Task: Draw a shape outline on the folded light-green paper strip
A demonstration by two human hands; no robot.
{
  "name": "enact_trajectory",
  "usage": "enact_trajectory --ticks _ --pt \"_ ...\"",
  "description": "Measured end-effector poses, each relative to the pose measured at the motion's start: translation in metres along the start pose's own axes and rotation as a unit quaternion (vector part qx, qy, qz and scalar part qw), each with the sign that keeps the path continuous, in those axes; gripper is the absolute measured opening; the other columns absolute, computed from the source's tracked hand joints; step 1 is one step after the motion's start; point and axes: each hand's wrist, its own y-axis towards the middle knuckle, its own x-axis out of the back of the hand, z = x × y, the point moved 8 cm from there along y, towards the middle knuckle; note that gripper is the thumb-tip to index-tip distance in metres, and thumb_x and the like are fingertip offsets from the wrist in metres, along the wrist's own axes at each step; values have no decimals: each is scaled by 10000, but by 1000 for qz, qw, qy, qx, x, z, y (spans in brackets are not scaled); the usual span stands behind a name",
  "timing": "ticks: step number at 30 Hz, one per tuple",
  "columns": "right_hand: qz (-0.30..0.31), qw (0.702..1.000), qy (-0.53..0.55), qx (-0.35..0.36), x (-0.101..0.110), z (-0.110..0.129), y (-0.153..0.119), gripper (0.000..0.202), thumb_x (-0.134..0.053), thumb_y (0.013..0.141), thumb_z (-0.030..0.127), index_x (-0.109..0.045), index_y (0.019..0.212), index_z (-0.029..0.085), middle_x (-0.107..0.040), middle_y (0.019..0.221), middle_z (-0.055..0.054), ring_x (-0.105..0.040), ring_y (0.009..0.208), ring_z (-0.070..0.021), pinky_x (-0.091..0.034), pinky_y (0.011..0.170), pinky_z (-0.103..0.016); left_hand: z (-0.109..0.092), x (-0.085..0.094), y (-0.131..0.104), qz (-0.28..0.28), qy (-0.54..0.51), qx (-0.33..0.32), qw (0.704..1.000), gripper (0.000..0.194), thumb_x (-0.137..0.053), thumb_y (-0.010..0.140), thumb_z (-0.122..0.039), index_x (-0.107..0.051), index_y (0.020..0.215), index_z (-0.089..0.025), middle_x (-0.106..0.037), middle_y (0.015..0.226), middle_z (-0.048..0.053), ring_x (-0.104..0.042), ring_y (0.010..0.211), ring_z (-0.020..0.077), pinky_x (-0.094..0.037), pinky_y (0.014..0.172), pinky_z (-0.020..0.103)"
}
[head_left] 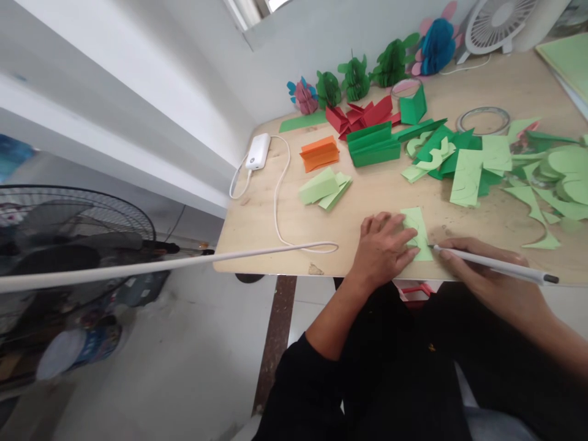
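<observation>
A small light green paper (419, 222) with faint curved pencil lines lies near the table's front edge. Spread across its left part, my left hand (383, 245) presses it flat with the fingers apart. My right hand (482, 269), at the paper's right side, is closed around a white pen (496, 263) whose dark tip is at the sheet's right edge. Behind my hands are another drawn-on light green sheet (467, 177) and folded light green papers (319, 186).
Folded orange (320, 154), green (374, 146) and red papers (362, 117) lie further back, with light green cut pieces (569, 171) at right. A white cable (276, 202) runs from a power bank (258, 151). Paper figures (356, 79) and a small fan (498, 24) stand behind.
</observation>
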Motion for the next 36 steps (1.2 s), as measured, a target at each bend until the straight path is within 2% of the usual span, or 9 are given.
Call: enact_trajectory --ticks 13,22,24,29,33,36 --pt "9 1000 -5 4 -1 2 -2 266 -619 926 512 -745 931 277 -820 938 -15 -782 832 -214 -591 717 -326 0 0 0 -9 5 -9 1000 326 -569 1035 -474 -716 1254 -282 -619 1471 51 -459 1390 305 -347 1162 489" --pt "38 999 -18 19 -5 -3 -5 340 -569 940 565 -757 945 282 -817 986 -33 -775 874 -224 -577 718 -342 -1 1 -1 -15 11 -10 1000 324 -572 1033 -475 -710 1259 -287 -619 1468 48 -462 1394 301 -356 1155 476" --pt "29 999 -21 10 -3 -4 -5 335 -577 938 567 -756 944 285 -815 962 -31 -774 857 -231 -579 708 -351 0 1 -1 -14 11 -9 1000 321 -576 1032 -474 -711 1255 -288 -621 1466 47 -461 1395 303 -356 1154 474" --pt "-23 1000 -12 -14 5 0 -9 280 -591 958 509 -754 1012 288 -814 996 -45 -775 932 -256 -602 797 -390 0 0 0 -15 14 -10 1000 314 -589 1026 -467 -714 1252 -288 -625 1458 49 -461 1390 300 -359 1152 477" --pt "-13 1000 14 21 0 8 -9 264 -572 981 429 -745 1106 274 -808 1104 -51 -763 1030 -236 -604 898 -392 0 0 0 -12 13 -5 1000 316 -579 1028 -473 -715 1246 -289 -621 1461 47 -463 1386 298 -361 1151 477" --pt "4 998 32 54 -8 11 -8 267 -582 976 371 -728 1176 271 -803 1110 -53 -757 1026 -230 -604 923 -415 -1 0 0 -6 19 -3 1000 323 -587 1023 -471 -709 1263 -293 -619 1467 47 -463 1388 299 -364 1149 477"
